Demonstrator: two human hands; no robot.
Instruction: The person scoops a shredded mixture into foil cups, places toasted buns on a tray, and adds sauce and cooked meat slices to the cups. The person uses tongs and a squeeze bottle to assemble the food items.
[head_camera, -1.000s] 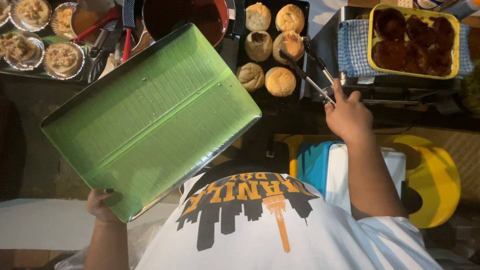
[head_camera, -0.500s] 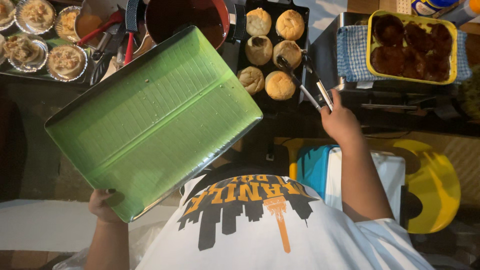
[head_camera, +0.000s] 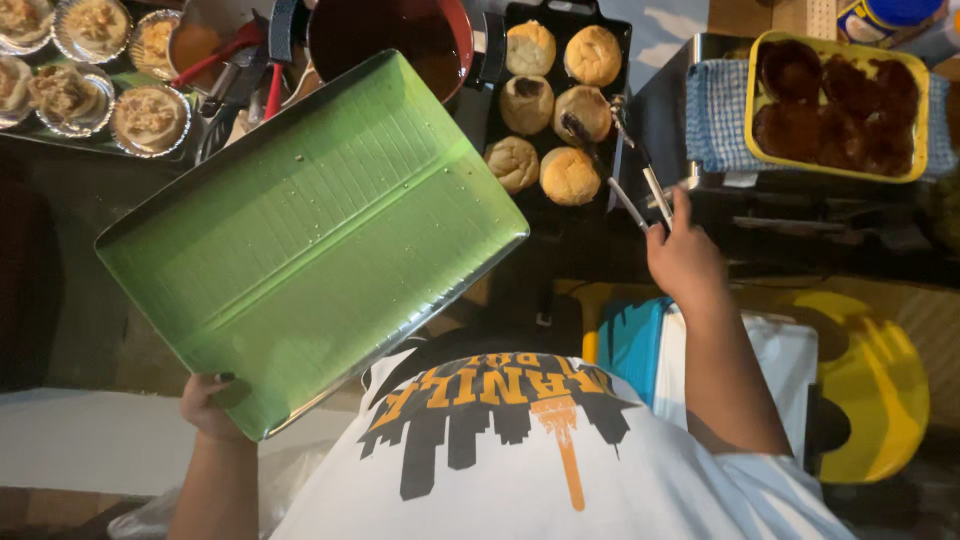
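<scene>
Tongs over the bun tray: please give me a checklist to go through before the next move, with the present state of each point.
1. Right hand has a grip on the tongs: ok.
2. Tongs tips at a bun: ok, they reach it.
3. Tongs closed on that bun: cannot tell.
4. Left hand holds the green tray by its corner: ok.
5. Green tray level: not ok, it is tilted.
6. Green tray surface bare: ok, only small droplets.

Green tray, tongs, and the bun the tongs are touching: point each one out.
green tray (head_camera: 310, 240), head view, middle of its ribbed surface
tongs (head_camera: 630, 165), head view, on the metal arms
bun (head_camera: 582, 115), head view, on its top by the tong tips
</scene>
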